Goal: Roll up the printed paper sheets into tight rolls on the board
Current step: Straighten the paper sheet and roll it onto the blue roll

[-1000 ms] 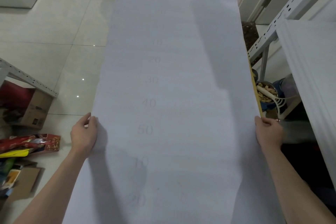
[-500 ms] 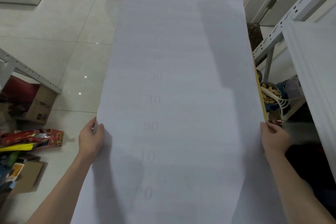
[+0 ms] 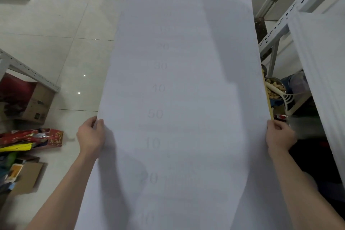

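While both hands pinch its edges, the paper sheet (image 3: 186,99) shows faint numbers.

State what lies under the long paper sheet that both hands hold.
Only a thin yellowish board edge shows along the right side of the paper sheet, just beyond the right hand. Everything else beneath is covered by the sheet.

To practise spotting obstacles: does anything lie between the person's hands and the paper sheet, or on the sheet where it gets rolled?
Nothing visible does. The left hand and right hand grip the paper sheet by its sides; nothing rests on it.
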Tool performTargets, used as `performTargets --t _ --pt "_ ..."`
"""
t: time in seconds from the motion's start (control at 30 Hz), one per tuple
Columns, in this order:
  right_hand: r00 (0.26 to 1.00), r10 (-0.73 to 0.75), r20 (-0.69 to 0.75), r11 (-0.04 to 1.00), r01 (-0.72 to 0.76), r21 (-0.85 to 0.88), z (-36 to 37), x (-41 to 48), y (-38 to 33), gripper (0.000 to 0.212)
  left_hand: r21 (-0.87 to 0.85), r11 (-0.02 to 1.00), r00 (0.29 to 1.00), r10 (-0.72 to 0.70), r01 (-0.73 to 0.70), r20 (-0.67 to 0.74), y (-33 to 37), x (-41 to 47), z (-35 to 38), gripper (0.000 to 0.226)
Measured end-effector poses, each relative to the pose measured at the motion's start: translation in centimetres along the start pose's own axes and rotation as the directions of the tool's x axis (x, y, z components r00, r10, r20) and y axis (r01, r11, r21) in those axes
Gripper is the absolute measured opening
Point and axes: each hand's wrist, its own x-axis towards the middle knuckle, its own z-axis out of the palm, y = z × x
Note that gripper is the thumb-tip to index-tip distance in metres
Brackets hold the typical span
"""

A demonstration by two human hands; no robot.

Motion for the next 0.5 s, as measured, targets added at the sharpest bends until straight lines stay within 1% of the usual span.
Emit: performTargets --t 0.1,0.17,0.23,0.27,0.33,0.37,0.43,0.5 --pt "0.999 -0.045 0.003 0.999 0.045 -0.029 -0.5 -1.2 0.6 0.03 -0.016 1.0 0.999 0.02 -0.019 0.025 -1.1 -1.0 -0.1 0.027" --pt "0.998 -0.056 -0.011 0.997 0.055 -0.05 -1.5 -2.8 2.0 0.028 0.022 1.0 1.0 0.011 -0.011 0.003 -2.4 -2.9 -0.5 0.034" --pt "0.998 -0.064 -0.021 0.995 0.062 -0.078 -2.2 -4.2 3.3 0.029 0.092 0.994 0.998 -0.05 0.053 -0.032 -3.5 -4.7 -0.7 0.046" --pt "0.997 -0.071 -0.014 0.994 0.069 -0.089 -2.3 -4.5 3.9 0.03 0.093 0.993 0.997 -0.065 0.068 -0.038 -3.8 -5.1 -0.6 0.049" --pt "0.998 -0.059 -0.008 0.995 0.058 -0.078 -2.2 -4.2 4.0 0.032 0.056 0.998 0.999 -0.022 0.024 -0.04 -3.6 -5.6 -0.4 0.046" --pt "0.999 -0.052 -0.008 0.997 0.052 -0.061 -2.0 -4.0 4.0 0.033 0.043 0.999 0.999 0.002 0.0 -0.032 -3.5 -5.6 -0.4 0.042" --pt "0.997 -0.076 -0.007 0.997 0.075 -0.028 -2.1 -4.1 3.9 0.035 0.056 0.998 1.0 0.009 -0.009 -0.006 -3.6 -5.8 -0.8 0.037" --pt "0.996 -0.087 -0.011 0.995 0.086 -0.041 -2.9 -5.2 4.2 0.035 0.115 0.992 0.998 -0.059 0.06 -0.012 -4.2 -6.7 -1.5 0.051"
